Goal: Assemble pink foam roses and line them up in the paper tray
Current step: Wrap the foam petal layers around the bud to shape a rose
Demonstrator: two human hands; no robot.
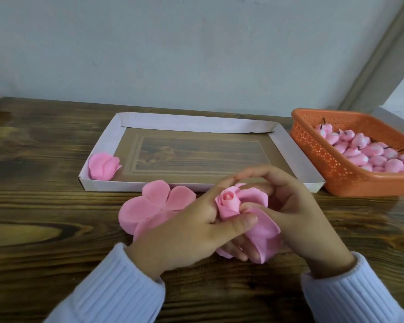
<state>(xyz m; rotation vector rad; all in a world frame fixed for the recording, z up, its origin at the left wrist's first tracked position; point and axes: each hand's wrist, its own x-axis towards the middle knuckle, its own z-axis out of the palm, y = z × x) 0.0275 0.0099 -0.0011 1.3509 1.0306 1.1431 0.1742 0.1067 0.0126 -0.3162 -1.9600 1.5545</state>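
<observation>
Both my hands hold a pink foam rose (229,203) just in front of the paper tray (296,157). My left hand (191,234) grips it from the left, thumb pressing a petal against the bud. From the right, my right hand (294,206) curls round the outer petals (264,234), its fingers arching over the top. One finished rose (104,168) lies in the tray's near left corner. A stack of flat pink petal pieces (149,206) lies on the table, partly under my left hand.
An orange perforated basket (317,145) at the right holds several pink foam buds (369,155) with dark stems. The white-rimmed tray lies on a dark wooden table (44,206) against a pale wall.
</observation>
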